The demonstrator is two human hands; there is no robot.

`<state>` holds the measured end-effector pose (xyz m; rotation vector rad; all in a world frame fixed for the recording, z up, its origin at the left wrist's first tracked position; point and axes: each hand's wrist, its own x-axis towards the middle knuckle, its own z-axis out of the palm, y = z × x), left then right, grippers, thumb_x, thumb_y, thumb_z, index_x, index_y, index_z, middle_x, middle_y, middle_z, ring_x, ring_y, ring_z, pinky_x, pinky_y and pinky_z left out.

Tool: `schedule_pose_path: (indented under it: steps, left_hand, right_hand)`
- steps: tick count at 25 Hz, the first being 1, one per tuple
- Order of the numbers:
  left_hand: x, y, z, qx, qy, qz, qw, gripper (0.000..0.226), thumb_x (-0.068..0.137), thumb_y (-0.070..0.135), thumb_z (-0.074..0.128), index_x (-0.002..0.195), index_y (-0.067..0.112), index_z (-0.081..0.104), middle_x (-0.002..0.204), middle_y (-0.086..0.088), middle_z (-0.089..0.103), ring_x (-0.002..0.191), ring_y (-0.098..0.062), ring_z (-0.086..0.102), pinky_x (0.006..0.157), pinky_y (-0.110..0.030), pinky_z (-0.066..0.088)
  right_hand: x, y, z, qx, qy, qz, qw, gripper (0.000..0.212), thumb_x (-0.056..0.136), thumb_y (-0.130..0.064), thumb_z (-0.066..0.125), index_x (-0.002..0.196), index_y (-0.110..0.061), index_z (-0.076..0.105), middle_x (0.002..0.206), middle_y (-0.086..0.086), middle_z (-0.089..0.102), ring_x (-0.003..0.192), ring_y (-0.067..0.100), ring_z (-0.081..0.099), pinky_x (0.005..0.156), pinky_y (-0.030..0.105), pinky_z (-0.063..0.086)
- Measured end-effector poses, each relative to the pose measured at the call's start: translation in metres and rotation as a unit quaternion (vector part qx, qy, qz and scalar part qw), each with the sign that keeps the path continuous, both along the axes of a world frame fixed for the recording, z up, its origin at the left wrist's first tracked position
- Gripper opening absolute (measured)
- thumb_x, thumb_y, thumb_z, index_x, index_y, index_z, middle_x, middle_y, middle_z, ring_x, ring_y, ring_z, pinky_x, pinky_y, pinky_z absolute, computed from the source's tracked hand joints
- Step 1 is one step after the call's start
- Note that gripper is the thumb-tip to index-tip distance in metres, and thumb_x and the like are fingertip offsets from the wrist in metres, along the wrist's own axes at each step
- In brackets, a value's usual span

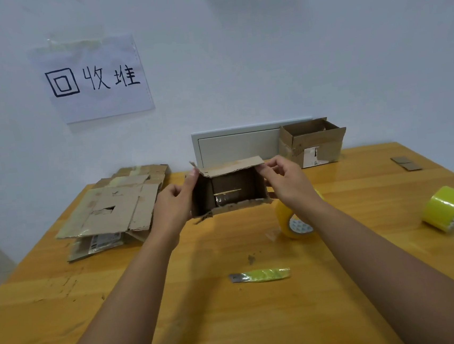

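Observation:
A small brown cardboard box (pixel 228 188) is held up over the wooden table (pixel 206 312), its open side turned toward me so the dark inside and a strip of tape show. My left hand (pixel 175 204) grips its left wall, thumb near the top flap. My right hand (pixel 283 183) pinches the right end of the top flap. A yellow-handled utility knife (pixel 260 275) lies on the table in front of me, between my forearms.
A pile of flattened cardboard (pixel 113 207) lies at the left under a handwritten paper sign (pixel 92 79) on the wall. An open box (pixel 313 142) stands at the back right. Two yellow tape rolls (pixel 294 222) (pixel 445 209) lie at the right, with a cardboard scrap (pixel 406 163) beyond.

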<state>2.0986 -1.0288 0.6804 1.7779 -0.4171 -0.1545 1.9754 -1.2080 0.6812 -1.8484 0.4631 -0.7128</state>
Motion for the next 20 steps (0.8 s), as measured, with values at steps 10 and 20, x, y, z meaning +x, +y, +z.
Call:
schedule_pose_path:
  steps: [10, 20]
  left_hand:
    - [0.039, -0.104, 0.018, -0.118, 0.138, -0.135, 0.974, 0.037, 0.102, 0.038, 0.033, 0.114, 0.015, 0.06, 0.11, -0.004, 0.065, 0.108, -0.024, 0.059, 0.09, -0.036, 0.05]
    - [0.082, -0.199, -0.096, 0.107, -0.074, -0.099, 0.986, 0.055, 0.088, 0.031, 0.072, 0.135, 0.023, 0.046, 0.126, 0.007, 0.061, 0.104, -0.009, 0.055, 0.082, -0.028, 0.049]
  right_hand:
    - [0.009, -0.102, 0.044, 0.057, 0.014, 0.043, 0.997, 0.022, 0.102, -0.017, 0.037, 0.119, -0.017, 0.051, 0.114, 0.002, 0.062, 0.11, 0.017, 0.06, 0.098, 0.037, 0.05]
    - [0.055, -0.192, -0.079, 0.038, 0.178, 0.08, 0.98, 0.07, 0.089, -0.027, 0.067, 0.149, -0.028, 0.03, 0.138, -0.005, 0.052, 0.121, 0.015, 0.055, 0.105, 0.047, 0.045]
